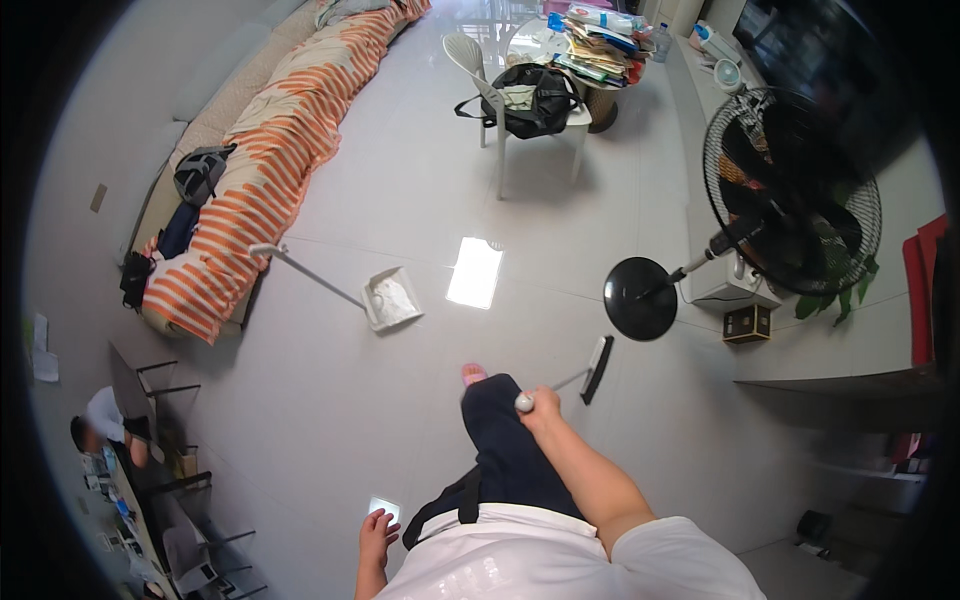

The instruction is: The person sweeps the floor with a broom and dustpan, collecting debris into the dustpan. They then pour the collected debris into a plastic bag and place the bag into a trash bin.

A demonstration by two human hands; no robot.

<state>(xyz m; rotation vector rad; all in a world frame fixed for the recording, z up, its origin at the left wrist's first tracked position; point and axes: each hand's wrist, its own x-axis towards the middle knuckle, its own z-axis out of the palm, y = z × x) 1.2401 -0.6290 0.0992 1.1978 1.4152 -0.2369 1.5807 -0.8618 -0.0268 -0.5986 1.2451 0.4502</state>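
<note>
My right hand (541,407) grips the pale handle end of a broom (598,370), whose flat head with dark bristles rests on the tiled floor to the right. Low in the picture, my left hand (377,532) hangs beside my body with its fingers apart and nothing in it. A white long-handled dustpan (394,298) stands on the floor ahead and to the left, with whitish matter in its pan. Its grey handle leans toward the sofa's striped cover, the grip end in front of the cover. My foot in a pink sandal (473,373) shows ahead of my dark trousers.
A sofa with an orange-striped cover (259,191) runs along the left. Ahead is a white chair (501,146) bearing a black bag, beside a table with piled papers. A black standing fan (641,298) is at right. A person (109,416) sits at a desk, lower left.
</note>
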